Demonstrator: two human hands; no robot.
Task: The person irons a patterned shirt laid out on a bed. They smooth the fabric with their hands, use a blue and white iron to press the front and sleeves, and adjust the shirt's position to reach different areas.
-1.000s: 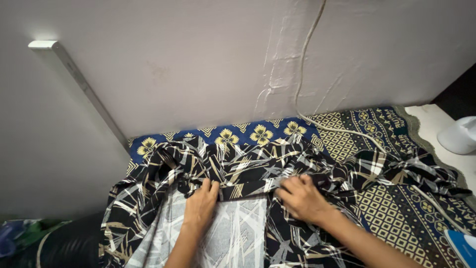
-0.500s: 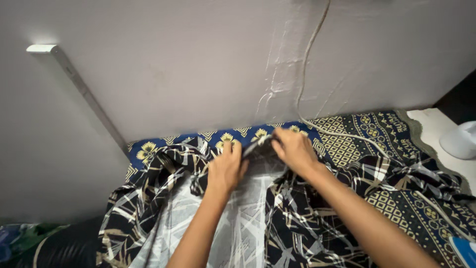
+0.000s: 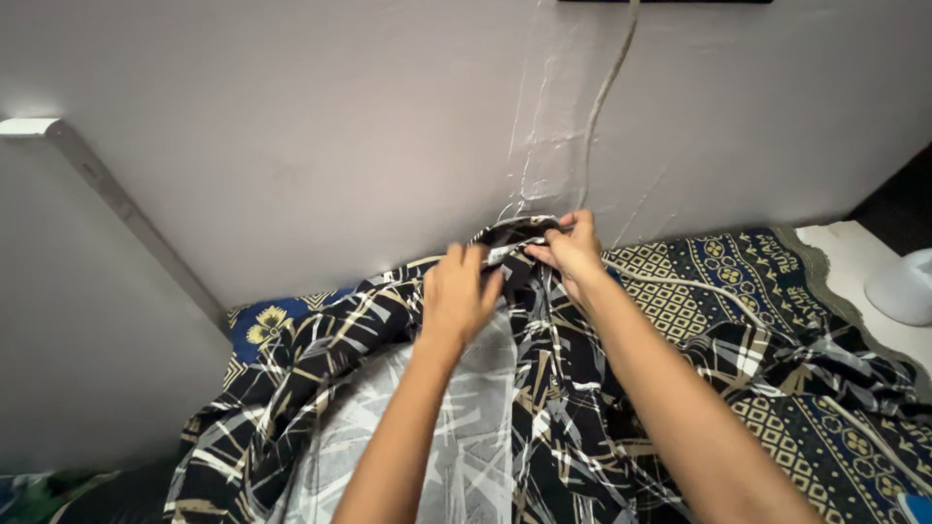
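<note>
Since the earlier frames both hands have moved up toward the wall (image 3: 291, 116), drawing the garment (image 3: 544, 408) further over the patterned mat (image 3: 777, 281). The garment is thin black fabric with white and tan line print, its paler inside face exposed, lying crumpled on the mat. The left hand (image 3: 458, 294) and right hand (image 3: 571, 250) are each pinched shut on its collar edge (image 3: 513, 238), beside the white cord (image 3: 602, 97).

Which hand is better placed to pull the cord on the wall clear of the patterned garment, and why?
Probably the right hand: it grips the patterned garment right beside the cord; the left hand is farther away.
</note>
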